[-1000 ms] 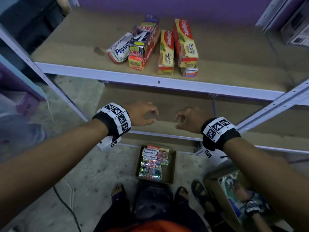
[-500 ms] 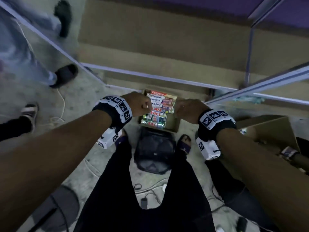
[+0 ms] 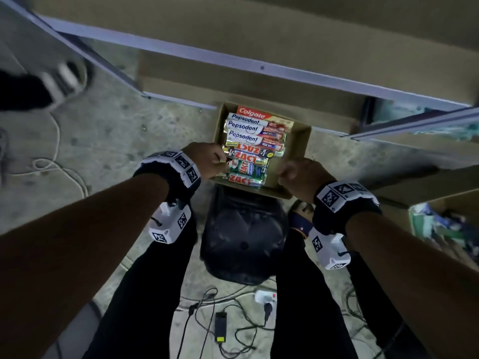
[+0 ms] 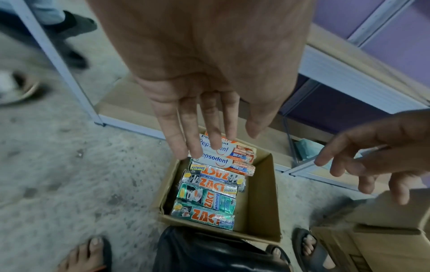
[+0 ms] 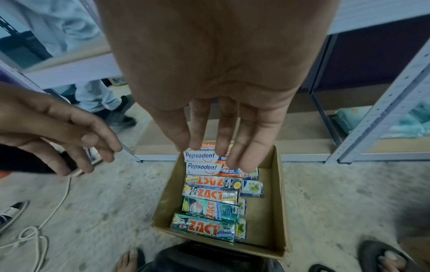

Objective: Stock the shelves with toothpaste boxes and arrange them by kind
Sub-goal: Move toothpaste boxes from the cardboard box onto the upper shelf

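Head view, lower half of the frame: two forearms reach down over dark trouser legs and a black bag [image 3: 243, 239] on the concrete floor [image 3: 108, 141]. Just beyond the bag, at frame centre, an open cardboard carton [image 3: 302, 151] holds the toothpaste boxes lying flat in a row, each with its long axis running left to right across the picture: green ZACT Whitening boxes [image 3: 246, 174] nearest, then ZACT Smokers boxes [image 3: 250, 154], one with its lettering upside down, then Pepsodent boxes [image 3: 248, 130], and a Colgate box [image 3: 255, 115] farthest. Half a second ago both hands hung higher, short of the carton; now the left hand [image 3: 207, 161] is over its left wall and the right hand [image 3: 298, 177] over its right near corner. The wrist views show both hands with fingers [image 4: 190, 132] straight and slightly spread, fingers [image 5: 223, 128] holding nothing, above the boxes and apart from them. Beyond the carton, the lowest shelf [image 3: 259, 66] crosses the upper frame.
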`<act>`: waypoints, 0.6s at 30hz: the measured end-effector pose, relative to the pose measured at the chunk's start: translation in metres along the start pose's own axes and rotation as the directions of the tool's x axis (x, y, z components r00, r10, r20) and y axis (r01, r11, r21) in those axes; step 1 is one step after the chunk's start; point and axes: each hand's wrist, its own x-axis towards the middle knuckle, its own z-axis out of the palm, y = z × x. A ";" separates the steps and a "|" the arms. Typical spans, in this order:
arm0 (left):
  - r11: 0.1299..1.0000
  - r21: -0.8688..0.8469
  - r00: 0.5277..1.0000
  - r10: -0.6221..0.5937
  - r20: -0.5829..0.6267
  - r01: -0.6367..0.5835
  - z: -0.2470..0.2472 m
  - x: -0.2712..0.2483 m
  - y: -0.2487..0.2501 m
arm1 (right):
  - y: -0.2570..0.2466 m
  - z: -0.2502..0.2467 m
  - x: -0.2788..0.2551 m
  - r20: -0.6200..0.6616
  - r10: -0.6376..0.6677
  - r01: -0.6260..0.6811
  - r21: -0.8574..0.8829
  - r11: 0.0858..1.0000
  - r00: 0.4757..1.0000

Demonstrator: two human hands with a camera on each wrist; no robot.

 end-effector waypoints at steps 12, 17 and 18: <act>0.997 -0.076 0.983 -0.019 -0.185 0.005 0.051 0.132 -0.051 | 0.033 0.033 0.134 -0.072 0.033 -0.026 0.091 0.996 0.997; 0.999 -0.033 0.964 0.027 -0.264 -0.036 0.049 0.183 -0.062 | 0.040 0.034 0.183 -0.158 -0.006 0.015 0.056 0.998 0.987; 0.999 -0.021 0.961 0.042 -0.274 -0.049 0.048 0.192 -0.063 | 0.040 0.035 0.191 -0.193 -0.025 0.029 0.017 0.999 0.981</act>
